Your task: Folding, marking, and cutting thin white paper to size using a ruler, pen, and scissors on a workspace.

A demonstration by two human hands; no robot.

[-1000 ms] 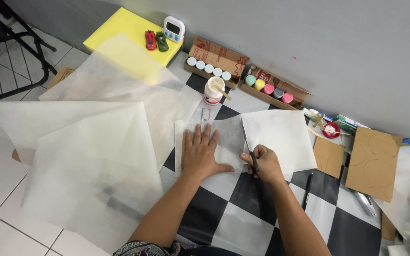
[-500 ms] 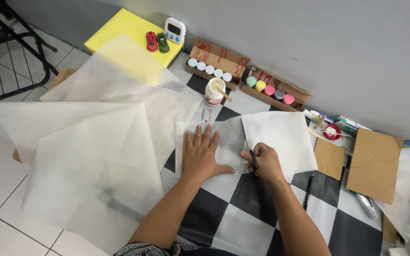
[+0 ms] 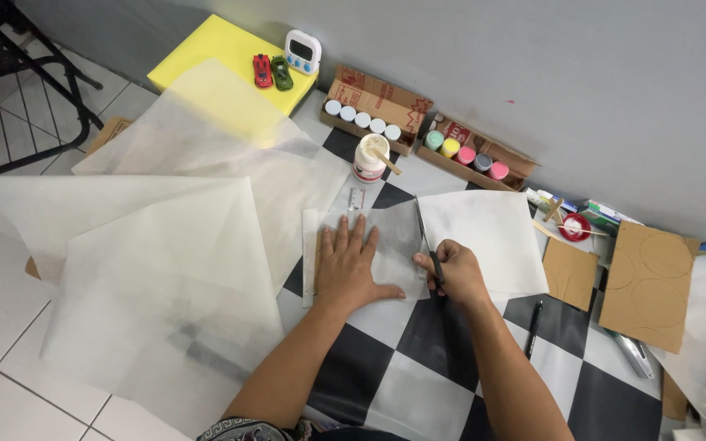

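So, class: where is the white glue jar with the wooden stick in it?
In the head view, the glue jar stands beyond the left hand, just in front of the cardboard box of white-capped bottles.

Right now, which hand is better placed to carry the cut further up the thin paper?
Right. The right hand already grips the dark cutting tool at the edge of the translucent paper piece. The left hand lies flat on that piece, pinning it to the checkered mat.

2 toy cars (image 3: 272, 72), 5 white-capped jars (image 3: 362, 119), 4 coloured paint pots (image 3: 465, 154), 1 timer (image 3: 302, 52)
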